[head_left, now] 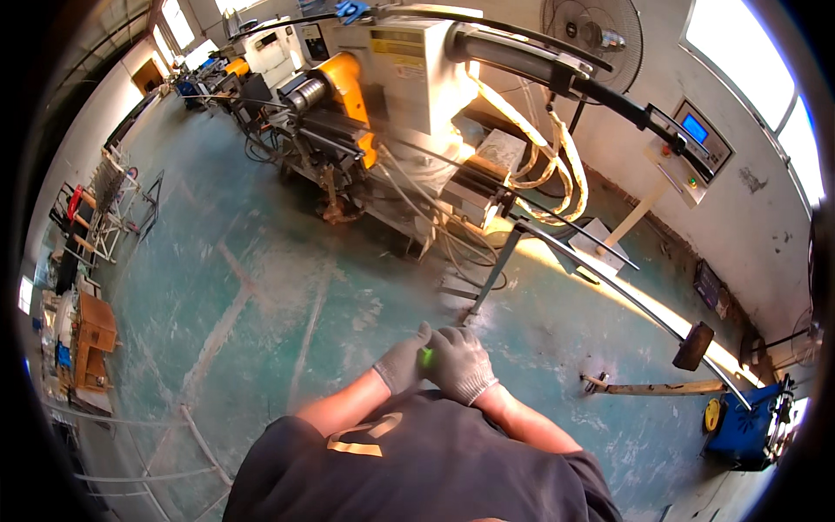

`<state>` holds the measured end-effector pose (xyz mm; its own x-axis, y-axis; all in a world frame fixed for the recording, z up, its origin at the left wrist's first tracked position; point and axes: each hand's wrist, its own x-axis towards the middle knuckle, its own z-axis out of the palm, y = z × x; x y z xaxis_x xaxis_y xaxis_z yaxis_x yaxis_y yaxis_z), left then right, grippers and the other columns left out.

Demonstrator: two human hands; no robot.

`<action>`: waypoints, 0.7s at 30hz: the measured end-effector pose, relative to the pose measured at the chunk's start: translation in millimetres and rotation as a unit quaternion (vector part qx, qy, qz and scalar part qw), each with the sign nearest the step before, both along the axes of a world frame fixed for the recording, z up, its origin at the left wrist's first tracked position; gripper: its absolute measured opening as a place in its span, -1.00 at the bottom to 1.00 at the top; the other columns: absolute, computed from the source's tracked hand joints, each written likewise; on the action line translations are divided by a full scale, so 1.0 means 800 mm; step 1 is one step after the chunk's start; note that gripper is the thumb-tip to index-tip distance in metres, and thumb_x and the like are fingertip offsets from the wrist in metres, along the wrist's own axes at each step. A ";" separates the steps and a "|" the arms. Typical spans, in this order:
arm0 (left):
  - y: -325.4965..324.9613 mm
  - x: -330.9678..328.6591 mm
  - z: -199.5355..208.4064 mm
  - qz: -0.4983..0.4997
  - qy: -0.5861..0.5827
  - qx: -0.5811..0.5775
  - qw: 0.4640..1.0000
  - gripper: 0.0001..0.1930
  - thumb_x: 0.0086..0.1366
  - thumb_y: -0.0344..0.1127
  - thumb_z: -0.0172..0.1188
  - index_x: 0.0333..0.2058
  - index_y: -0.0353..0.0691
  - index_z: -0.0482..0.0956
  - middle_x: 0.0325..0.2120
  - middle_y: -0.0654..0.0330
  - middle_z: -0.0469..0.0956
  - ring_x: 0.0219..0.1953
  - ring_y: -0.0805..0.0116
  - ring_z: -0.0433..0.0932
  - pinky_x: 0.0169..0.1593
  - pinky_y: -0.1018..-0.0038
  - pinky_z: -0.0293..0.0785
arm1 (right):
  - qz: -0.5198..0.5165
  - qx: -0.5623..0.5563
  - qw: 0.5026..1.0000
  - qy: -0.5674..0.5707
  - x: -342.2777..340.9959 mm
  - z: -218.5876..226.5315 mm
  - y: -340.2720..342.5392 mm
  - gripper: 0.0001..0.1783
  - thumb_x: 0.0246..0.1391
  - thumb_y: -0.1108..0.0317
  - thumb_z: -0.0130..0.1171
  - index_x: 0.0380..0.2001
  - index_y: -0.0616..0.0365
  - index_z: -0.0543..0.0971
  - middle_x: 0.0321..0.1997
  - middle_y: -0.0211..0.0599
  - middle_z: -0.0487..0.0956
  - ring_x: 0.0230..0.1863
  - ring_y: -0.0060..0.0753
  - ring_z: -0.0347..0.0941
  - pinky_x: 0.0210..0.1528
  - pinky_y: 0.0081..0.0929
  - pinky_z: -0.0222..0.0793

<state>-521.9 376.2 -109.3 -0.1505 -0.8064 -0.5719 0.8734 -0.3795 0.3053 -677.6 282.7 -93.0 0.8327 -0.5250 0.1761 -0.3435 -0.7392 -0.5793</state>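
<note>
My left hand (401, 362) and my right hand (461, 360), both in grey knitted gloves, are held together in front of my chest. Their fingers are curled in, and the gloves meet. A small bright green thing (426, 357) shows in the gap between them; most of it is covered, so its kind is hidden. Beyond my hands stands a large machine (402, 74) with a pale housing, an orange-yellow bracket (346, 87) and hanging hoses. The leg of a metal stand (496, 270) is nearest to my right hand.
A long rail with a dark block (693, 346) slants to the right. A wooden bar (661, 389) lies near a blue box-shaped unit (748, 426). Curved pale tubes (204, 444) stand at lower left, with a brown wooden cabinet (96, 331) behind. A control panel (700, 139) is far right.
</note>
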 end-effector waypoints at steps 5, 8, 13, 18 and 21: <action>0.062 0.104 -0.021 0.112 0.006 -0.075 0.991 -0.37 0.71 0.21 -0.01 0.28 -0.33 0.49 0.21 0.01 0.59 0.26 0.15 0.57 0.39 0.19 0.47 | 0.037 -0.020 0.998 -0.048 0.110 0.029 0.015 -0.50 0.15 0.14 0.47 0.09 0.06 0.62 0.09 -0.04 0.66 0.13 0.14 0.62 0.21 0.00 0.57; 0.094 0.152 -0.036 0.079 -0.163 -0.091 0.979 -0.46 0.73 0.12 0.02 0.15 -0.33 0.59 -0.02 0.04 0.70 -0.07 0.20 0.70 0.12 0.23 0.65 | 0.012 -0.025 0.993 -0.115 0.157 0.060 -0.013 -0.41 0.06 0.14 0.58 0.10 0.10 0.58 0.03 -0.01 0.67 0.09 0.18 0.65 0.14 0.01 0.62; 0.131 0.198 -0.108 0.107 -0.236 0.020 0.966 -0.44 0.78 0.14 -0.18 0.12 -0.30 0.52 -0.18 -0.02 0.70 -0.25 0.09 0.67 -0.05 0.13 0.64 | -0.007 -0.031 0.987 -0.156 0.239 0.139 -0.124 -0.29 -0.11 0.26 0.66 0.13 0.12 0.58 0.10 0.08 0.65 0.17 0.23 0.63 0.20 0.01 0.62; 0.150 0.268 -0.148 0.167 -0.117 0.087 0.975 -0.55 0.77 0.09 -0.12 0.10 -0.21 0.51 -0.19 -0.01 0.71 -0.25 0.08 0.68 -0.07 0.11 0.64 | 0.001 -0.207 0.927 -0.312 0.349 0.263 -0.253 -0.52 -0.05 0.29 0.67 -0.05 0.07 0.70 -0.11 -0.17 0.74 0.01 -0.04 0.71 0.09 -0.17 0.67; 0.133 0.331 -0.152 0.191 -0.146 0.112 0.964 -0.62 0.75 -0.01 -0.01 0.05 -0.25 0.53 -0.22 0.03 0.70 -0.28 0.16 0.67 -0.20 0.23 0.62 | -0.044 -0.328 0.895 -0.298 0.420 0.335 -0.356 -0.31 -0.04 0.01 0.73 0.09 0.12 0.72 -0.03 -0.07 0.77 0.00 -0.04 0.75 0.06 -0.13 0.68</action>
<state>-257.4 482.8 -231.0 0.3262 -0.6228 -0.7111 0.8519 -0.1325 0.5068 -341.8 -1.8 175.3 0.4486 -0.2039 0.8701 -0.1909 -0.9730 -0.1296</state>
